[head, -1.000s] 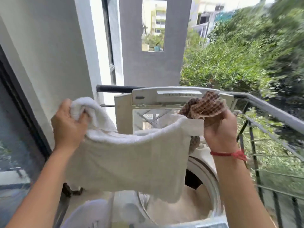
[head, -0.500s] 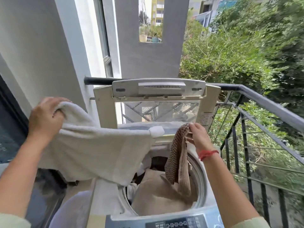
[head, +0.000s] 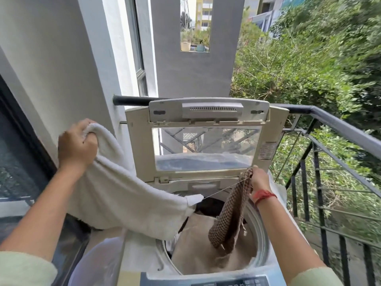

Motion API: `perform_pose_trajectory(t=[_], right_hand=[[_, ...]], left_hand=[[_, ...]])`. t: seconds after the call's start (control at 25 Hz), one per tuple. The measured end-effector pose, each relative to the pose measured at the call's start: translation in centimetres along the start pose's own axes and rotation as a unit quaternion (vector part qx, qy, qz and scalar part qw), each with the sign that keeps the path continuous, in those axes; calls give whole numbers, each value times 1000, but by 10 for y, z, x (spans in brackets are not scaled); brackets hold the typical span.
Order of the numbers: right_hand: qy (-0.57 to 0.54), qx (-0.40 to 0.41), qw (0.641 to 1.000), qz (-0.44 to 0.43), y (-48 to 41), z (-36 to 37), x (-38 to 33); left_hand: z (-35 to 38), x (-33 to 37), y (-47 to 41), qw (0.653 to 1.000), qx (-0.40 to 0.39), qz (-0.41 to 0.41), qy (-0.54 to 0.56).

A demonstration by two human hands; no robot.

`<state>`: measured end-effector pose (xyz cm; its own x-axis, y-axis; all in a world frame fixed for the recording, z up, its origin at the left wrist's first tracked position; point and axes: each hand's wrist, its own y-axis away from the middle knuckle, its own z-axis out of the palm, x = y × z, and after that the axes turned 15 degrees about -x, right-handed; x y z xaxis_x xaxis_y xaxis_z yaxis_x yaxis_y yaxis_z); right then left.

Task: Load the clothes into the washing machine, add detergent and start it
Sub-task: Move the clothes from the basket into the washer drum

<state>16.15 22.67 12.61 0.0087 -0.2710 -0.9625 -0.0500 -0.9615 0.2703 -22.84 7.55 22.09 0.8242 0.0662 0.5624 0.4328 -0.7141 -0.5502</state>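
A white towel (head: pixel 127 195) is gripped at its bunched end by the left hand (head: pixel 77 145) and is draped down toward the left rim of the top-loading washing machine (head: pixel 262 240). A brown checked cloth (head: pixel 231 215) is pinched by the right hand (head: pixel 259 180) and hangs into the drum over a beige garment (head: pixel 202 248). A thin thread (head: pixel 224 189) is stretched between the two fabrics. The lid (head: pixel 206 112) is raised upright, backed by a dark balcony railing (head: pixel 340 129).

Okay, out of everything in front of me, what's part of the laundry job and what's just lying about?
Part of the job: white towel, held in the left hand; brown cloth, pinched in the right hand; washing machine with its lid up; beige cloth in the drum; control panel.
Just there: railing; bushes; window; plant pots.
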Motion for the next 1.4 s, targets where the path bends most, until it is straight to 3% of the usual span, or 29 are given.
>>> perform_pose_trajectory(t=[0.08,0.16,0.24,0.4,0.52,0.64,0.8,0.92,1.04,1.12,1.24,1.32,1.4], right_hand=[[-102,122,985,-72,0,-12,-16],[-186,160,964,-101,-6,-36,-31],[-132,110,984,-53,-12,-48,-38],[-69,-106,991,43,5,-11,-31],[-68,-210,975,32,31,13,-41],[-27,-313,948,-48,56,18,-64],[71,-456,880,-110,74,10,-80],[115,-452,875,-132,71,1,-82],[171,-434,855,-226,68,-8,-85],[128,-506,819,-237,72,-10,-88],[35,-600,767,-225,80,-6,-97],[25,-563,786,-256,77,-4,-100],[11,-486,828,-281,71,-5,-100]], left_hand=[[1,4,1,1000,-10,-6,6],[-11,0,-2,1000,-5,-14,21],[-23,-1,-6,1000,-13,-17,21],[-8,14,2,995,-94,28,-4],[27,32,21,979,-191,74,-10],[62,46,32,956,-274,96,-46],[90,74,28,892,-439,106,-10],[96,85,25,859,-500,107,-4],[100,82,24,837,-535,103,-49],[107,83,27,805,-586,88,-43],[126,96,42,724,-678,121,32],[143,105,57,690,-705,150,66],[159,105,71,682,-706,164,95]])
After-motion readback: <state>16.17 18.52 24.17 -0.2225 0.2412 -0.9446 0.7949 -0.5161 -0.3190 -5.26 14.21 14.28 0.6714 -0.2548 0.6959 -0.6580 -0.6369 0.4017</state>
